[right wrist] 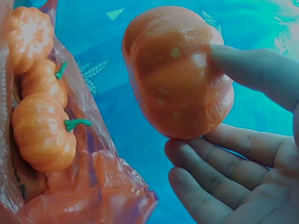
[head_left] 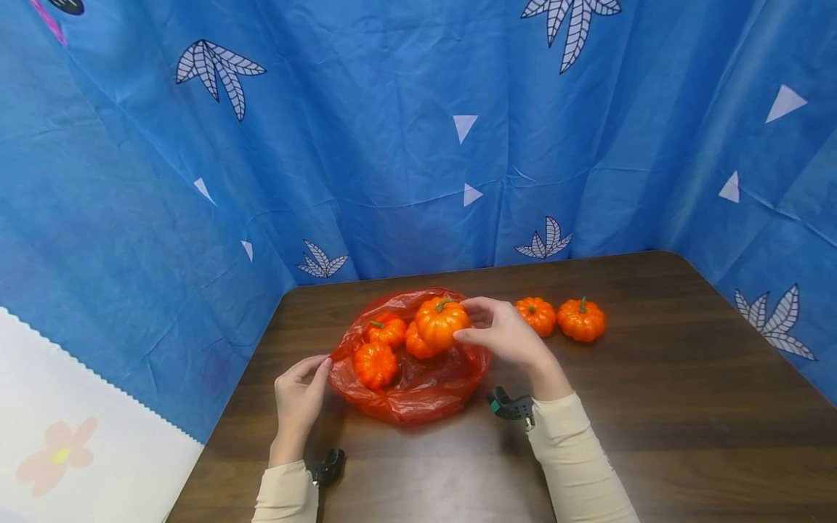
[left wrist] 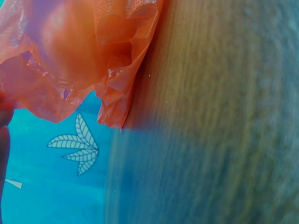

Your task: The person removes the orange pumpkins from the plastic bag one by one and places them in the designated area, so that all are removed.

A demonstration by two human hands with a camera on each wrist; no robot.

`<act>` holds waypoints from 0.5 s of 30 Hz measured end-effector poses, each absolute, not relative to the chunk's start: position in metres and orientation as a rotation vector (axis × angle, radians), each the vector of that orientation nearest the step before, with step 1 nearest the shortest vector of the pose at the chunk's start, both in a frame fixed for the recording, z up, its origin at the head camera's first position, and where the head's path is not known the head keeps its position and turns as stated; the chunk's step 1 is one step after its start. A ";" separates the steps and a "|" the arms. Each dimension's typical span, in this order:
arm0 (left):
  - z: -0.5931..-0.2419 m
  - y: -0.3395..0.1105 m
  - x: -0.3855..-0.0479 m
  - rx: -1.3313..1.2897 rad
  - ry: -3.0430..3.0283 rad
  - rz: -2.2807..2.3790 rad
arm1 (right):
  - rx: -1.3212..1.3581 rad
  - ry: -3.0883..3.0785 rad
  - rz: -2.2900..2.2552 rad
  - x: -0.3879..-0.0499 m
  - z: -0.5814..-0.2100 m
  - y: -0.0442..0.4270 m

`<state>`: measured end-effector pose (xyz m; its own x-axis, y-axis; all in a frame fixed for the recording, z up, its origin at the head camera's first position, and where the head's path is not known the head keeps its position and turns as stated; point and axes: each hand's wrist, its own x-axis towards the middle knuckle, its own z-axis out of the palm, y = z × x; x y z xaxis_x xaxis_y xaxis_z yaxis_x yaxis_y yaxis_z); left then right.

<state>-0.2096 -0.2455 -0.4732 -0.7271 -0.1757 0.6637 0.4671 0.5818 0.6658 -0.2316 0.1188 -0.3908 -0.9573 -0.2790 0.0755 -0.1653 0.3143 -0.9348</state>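
An open red plastic bag [head_left: 418,399] lies on the table with several small orange pumpkins inside, one [head_left: 375,365] near its left side. My left hand [head_left: 299,399] pinches the bag's left rim between thumb and fingers. Over the bag's right part, my right hand [head_left: 506,334] holds a pumpkin [head_left: 442,323] by its side. The right wrist view shows this pumpkin [right wrist: 177,74] between the thumb and fingers of the right hand [right wrist: 243,163], above the bag's edge [right wrist: 117,186]. In the left wrist view the bag [left wrist: 60,51] fills the upper left.
Two more orange pumpkins, one [head_left: 536,316] beside the other [head_left: 581,320], sit on the brown wooden table [head_left: 686,407] right of the bag. A blue patterned curtain [head_left: 392,145] hangs behind and at both sides. White cloth [head_left: 85,436] is at the lower left.
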 end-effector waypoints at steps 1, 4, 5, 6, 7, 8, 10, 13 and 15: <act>-0.473 -0.245 -0.210 -0.230 -2.101 -1.157 | -0.412 2.459 -1.740 -0.232 -0.391 0.120; -0.473 -0.245 -0.210 -0.228 -2.104 -1.159 | -0.388 2.464 -1.747 -0.232 -0.389 0.123; -0.473 -0.245 -0.210 -0.229 -2.103 -1.160 | -0.390 2.473 -1.745 -0.232 -0.389 0.124; -0.473 -0.245 -0.210 -0.231 -2.101 -1.163 | -0.382 2.480 -1.746 -0.232 -0.389 0.125; -0.473 -0.245 -0.210 -0.233 -2.099 -1.165 | -0.377 2.484 -1.749 -0.232 -0.389 0.126; -0.473 -0.245 -0.210 -0.235 -2.097 -1.168 | -0.371 2.492 -1.748 -0.233 -0.390 0.128; -0.473 -0.245 -0.210 -0.239 -2.092 -1.173 | -0.365 2.505 -1.742 -0.233 -0.391 0.130; -0.472 -0.245 -0.210 -0.239 -2.087 -1.182 | -0.347 2.508 -1.738 -0.234 -0.392 0.132; -0.472 -0.245 -0.209 -0.237 -2.087 -1.186 | -0.339 2.519 -1.727 -0.233 -0.392 0.134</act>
<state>-0.2093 -0.2446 -0.4722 -0.7286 -0.1791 0.6611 0.4762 0.5613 0.6769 -0.2334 0.1341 -0.3920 -0.9733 -0.2192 0.0680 -0.1425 0.3447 -0.9279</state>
